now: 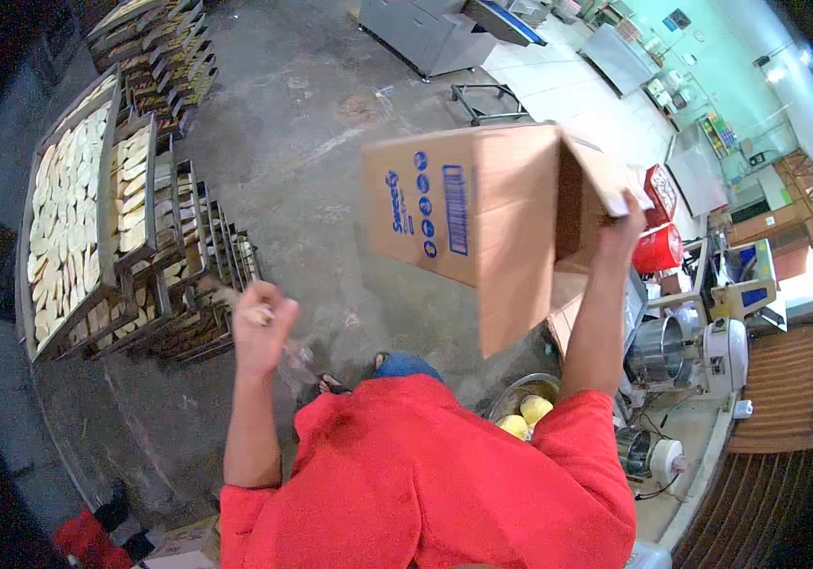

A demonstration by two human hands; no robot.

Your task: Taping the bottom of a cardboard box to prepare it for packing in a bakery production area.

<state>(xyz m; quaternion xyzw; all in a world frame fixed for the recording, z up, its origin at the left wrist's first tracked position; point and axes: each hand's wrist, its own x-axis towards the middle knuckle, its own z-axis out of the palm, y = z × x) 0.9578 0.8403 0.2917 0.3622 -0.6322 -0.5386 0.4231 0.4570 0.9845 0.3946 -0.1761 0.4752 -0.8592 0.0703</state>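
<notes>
A large cardboard box (513,213) with blue print hangs in the air in front of me, tilted, its open side facing right. At that opening, my right hand (620,224) grips an upper flap. My left hand (260,323) is raised on the other side, apart from the box, fingers curled. Blurred, see-through material, seemingly plastic film (297,361), trails from this hand; its exact shape is unclear. The inside of the box is mostly hidden in shadow.
Stacked trays of pale bread pieces (68,220) stand at left, with more stacked trays (157,64) behind. A metal bowl with yellow lumps (531,412) is by my right elbow. Mixers (723,355) line the right side. A wheeled metal frame (490,103) stands ahead.
</notes>
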